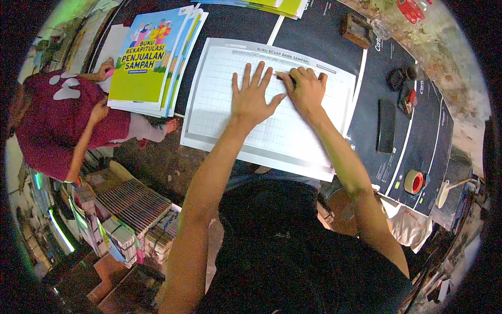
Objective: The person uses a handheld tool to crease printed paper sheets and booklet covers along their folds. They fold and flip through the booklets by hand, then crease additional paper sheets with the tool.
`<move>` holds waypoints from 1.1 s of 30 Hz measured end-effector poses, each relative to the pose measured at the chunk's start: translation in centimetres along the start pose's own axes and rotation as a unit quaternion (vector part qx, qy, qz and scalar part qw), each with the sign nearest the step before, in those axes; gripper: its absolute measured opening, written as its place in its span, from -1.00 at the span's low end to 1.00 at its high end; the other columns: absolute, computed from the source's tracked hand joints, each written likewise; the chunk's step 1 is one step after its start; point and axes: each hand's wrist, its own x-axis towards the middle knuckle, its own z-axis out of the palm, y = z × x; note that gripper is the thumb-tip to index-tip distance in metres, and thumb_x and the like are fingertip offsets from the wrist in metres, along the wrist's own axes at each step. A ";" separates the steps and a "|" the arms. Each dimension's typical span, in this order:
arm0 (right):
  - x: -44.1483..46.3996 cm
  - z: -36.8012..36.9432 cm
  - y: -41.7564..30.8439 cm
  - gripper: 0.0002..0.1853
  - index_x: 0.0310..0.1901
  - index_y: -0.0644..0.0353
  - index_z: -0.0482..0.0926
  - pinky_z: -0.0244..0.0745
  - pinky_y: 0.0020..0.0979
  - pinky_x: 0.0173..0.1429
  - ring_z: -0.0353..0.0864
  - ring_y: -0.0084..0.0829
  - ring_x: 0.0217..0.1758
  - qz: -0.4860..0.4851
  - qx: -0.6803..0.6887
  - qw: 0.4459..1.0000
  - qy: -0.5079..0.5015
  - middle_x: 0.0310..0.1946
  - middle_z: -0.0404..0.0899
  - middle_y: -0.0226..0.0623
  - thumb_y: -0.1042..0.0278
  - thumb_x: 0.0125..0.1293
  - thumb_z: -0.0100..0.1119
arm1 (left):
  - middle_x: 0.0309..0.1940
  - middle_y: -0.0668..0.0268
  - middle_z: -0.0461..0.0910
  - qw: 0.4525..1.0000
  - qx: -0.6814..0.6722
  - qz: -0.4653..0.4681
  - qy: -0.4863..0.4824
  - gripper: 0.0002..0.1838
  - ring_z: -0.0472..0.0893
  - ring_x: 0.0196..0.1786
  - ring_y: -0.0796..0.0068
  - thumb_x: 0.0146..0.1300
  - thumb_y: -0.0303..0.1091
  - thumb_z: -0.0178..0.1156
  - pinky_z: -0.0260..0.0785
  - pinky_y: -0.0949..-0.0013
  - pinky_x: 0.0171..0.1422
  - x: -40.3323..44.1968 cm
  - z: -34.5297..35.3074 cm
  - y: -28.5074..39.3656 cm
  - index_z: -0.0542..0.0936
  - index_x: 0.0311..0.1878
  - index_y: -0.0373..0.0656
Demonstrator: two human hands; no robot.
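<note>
One left hand (pixel 252 103) lies spread and one right hand (pixel 307 93) curled, grip unclear, apart on one printed sheet (pixel 282 133).

Smooth paper sheet (pixel 280 133), matt tabletop (pixel 240 26)

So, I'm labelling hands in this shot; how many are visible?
4. The wearer's left hand spreads on the printed sheet, the right hand beside it. At the left, a co-worker's upper hand and lower hand are near the booklets.
</note>
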 end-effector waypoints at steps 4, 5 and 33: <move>0.0 0.2 0.1 -0.61 -0.39 0.00 0.69 0.24 -0.05 0.02 0.63 -0.33 -0.22 -0.002 -0.005 1.000 -0.010 -0.41 0.66 -0.42 -0.13 0.39 0.20 | 0.64 0.22 0.07 1.000 0.010 0.006 -0.004 -0.15 -0.04 0.68 -0.04 0.35 0.37 0.06 -0.22 -0.46 0.58 0.0 -0.1 0.1 0.28 0.58 0.10; -0.1 0.3 0.1 -0.61 -0.40 0.00 0.69 0.24 -0.05 0.02 0.64 -0.33 -0.22 0.002 -0.006 1.000 -0.010 -0.42 0.66 -0.42 -0.14 0.38 0.21 | 0.64 0.21 0.07 1.000 0.004 0.002 -0.011 -0.15 -0.04 0.68 -0.05 0.35 0.37 0.06 -0.22 -0.47 0.58 0.0 -0.2 0.2 0.28 0.58 0.10; -0.2 -0.3 -0.2 -0.69 -0.37 -0.01 0.68 0.26 -0.04 0.04 0.60 -0.35 -0.21 -0.022 0.013 1.000 0.016 -0.41 0.63 -0.47 -0.06 0.35 0.28 | 0.64 0.23 0.09 1.000 -0.007 0.016 -0.013 -0.14 -0.03 0.68 0.02 0.34 0.35 0.06 -0.31 -0.40 0.62 0.5 -0.6 -0.2 0.28 0.58 0.07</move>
